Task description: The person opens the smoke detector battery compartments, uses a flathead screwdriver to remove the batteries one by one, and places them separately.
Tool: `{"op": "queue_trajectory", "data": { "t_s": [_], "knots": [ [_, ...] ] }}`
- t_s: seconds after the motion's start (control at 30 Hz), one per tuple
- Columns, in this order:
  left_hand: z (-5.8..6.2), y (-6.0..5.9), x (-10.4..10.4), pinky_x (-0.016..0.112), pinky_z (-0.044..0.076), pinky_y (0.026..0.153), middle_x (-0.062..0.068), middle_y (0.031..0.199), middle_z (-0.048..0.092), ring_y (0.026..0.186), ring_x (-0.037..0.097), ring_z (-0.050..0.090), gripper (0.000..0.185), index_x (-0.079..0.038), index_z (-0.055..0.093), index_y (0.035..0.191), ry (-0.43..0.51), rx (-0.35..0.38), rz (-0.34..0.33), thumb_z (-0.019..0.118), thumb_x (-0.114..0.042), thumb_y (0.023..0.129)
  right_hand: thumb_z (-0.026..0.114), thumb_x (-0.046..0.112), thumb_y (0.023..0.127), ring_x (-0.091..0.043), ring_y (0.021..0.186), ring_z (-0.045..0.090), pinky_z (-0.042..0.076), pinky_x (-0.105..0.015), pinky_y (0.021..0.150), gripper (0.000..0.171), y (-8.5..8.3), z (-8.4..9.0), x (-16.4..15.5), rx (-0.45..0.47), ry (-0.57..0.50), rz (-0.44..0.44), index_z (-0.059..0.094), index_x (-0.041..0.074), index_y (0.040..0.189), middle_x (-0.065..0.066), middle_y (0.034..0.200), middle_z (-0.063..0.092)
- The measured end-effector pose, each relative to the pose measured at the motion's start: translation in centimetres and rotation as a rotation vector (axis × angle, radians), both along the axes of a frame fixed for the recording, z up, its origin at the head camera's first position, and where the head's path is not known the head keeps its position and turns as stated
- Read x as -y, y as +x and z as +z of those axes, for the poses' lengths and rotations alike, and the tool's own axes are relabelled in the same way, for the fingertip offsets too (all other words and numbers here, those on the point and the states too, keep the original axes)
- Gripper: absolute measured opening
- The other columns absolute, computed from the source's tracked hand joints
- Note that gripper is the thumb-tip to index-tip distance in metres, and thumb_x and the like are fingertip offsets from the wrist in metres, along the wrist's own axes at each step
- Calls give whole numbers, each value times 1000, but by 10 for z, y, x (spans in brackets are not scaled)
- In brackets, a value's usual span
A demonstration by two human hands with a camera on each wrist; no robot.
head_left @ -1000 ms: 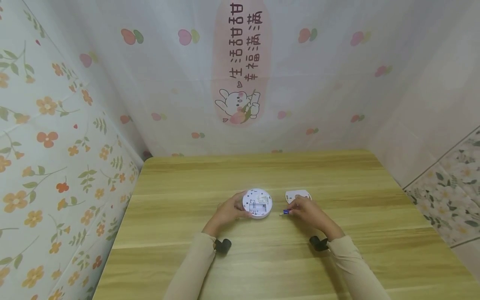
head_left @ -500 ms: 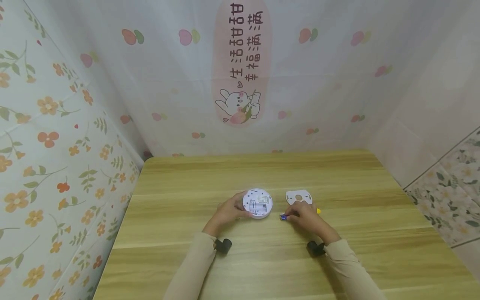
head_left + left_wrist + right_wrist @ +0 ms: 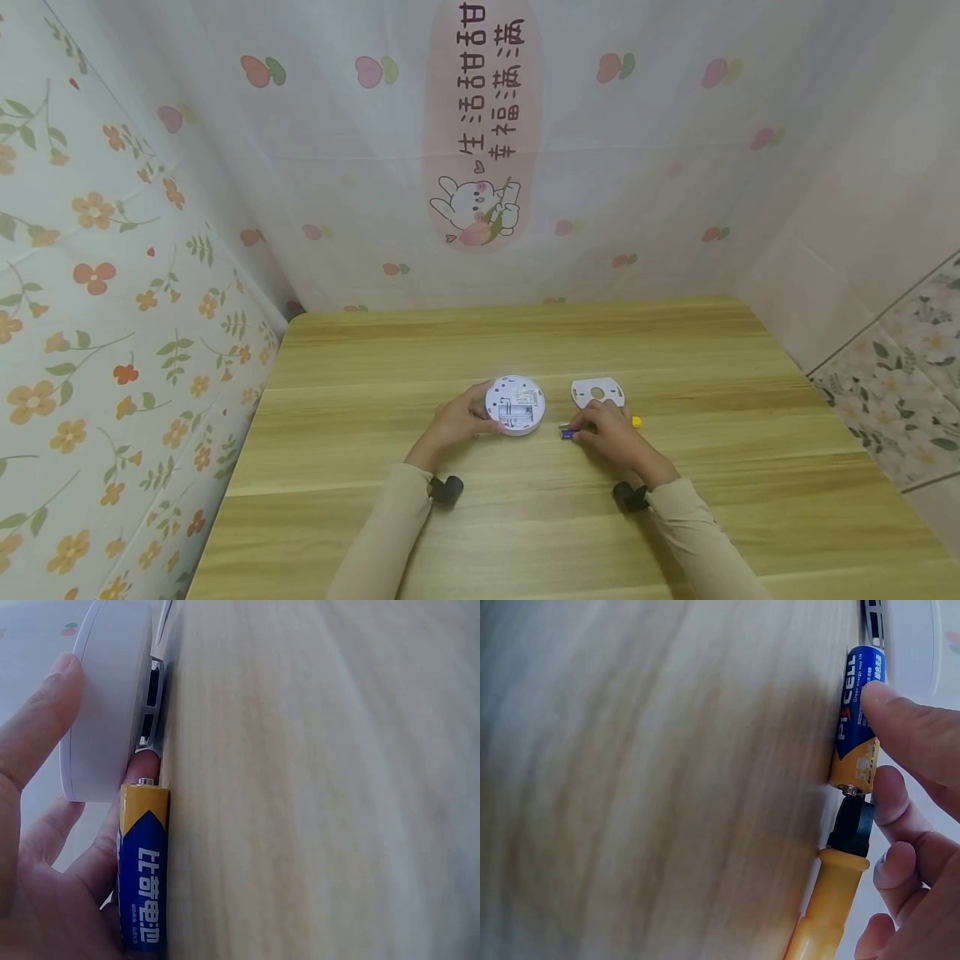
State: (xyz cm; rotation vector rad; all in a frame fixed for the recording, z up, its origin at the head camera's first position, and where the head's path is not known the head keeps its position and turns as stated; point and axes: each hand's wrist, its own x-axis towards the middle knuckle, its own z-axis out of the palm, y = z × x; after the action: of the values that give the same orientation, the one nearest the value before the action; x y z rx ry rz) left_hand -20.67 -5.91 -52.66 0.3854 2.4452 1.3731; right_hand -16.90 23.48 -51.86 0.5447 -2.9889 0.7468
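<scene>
My left hand (image 3: 459, 414) grips the edge of a round white device (image 3: 531, 398) that looks like a smoke alarm. Its back faces up, with an open battery bay. In the left wrist view a blue and yellow battery (image 3: 145, 862) lies beside the left fingers; whether they touch it I cannot tell. With thumb and fingertips, my right hand (image 3: 609, 429) pinches a blue and yellow battery (image 3: 861, 712) low at the table. A screwdriver (image 3: 826, 904) with a yellow handle lies close by that hand, its middle hidden in the head view.
Just behind the right hand lies a white mounting plate (image 3: 586, 390) with a round hole. All of this is on a wood-grain table (image 3: 390, 358). Patterned cloth (image 3: 330, 183) hangs along the back and left sides.
My right hand has shifted slightly toward me with the battery, whose angle has changed. More of the plate and the screwdriver's yellow handle now show. The left hand stays on the white device.
</scene>
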Motion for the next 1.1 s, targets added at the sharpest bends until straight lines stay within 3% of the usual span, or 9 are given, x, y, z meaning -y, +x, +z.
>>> {"op": "queue_trajectory", "data": {
  "t_s": [0.5,0.77,0.97,1.1],
  "knots": [
    [2,0,-1,57,18,112,-5,82,70,80,11,60,85,-26,40,147,-22,-3,4,82,-35,74,76,15,80,-20,92,52,28,-54,87,8,-3,2,-3,43,-45,-22,70,18,85,5,88,65],
    [3,1,-1,58,14,113,-5,84,70,79,12,60,84,-26,40,147,-10,1,14,82,-35,74,76,18,80,-17,89,53,34,-41,80,9,-6,10,5,25,-59,-20,70,17,87,4,88,60],
    [3,2,-1,57,13,114,-5,84,70,76,12,61,86,-24,39,148,27,17,17,82,-33,74,74,22,84,-26,100,54,36,-46,85,19,-11,18,15,71,-109,2,70,12,100,-2,98,64],
    [1,1,-1,57,15,113,-5,82,70,75,11,61,86,-23,38,148,22,10,11,82,-33,74,74,22,83,-28,99,55,35,-45,85,28,-14,20,23,68,-106,13,68,8,106,-4,97,65]
  ]
}}
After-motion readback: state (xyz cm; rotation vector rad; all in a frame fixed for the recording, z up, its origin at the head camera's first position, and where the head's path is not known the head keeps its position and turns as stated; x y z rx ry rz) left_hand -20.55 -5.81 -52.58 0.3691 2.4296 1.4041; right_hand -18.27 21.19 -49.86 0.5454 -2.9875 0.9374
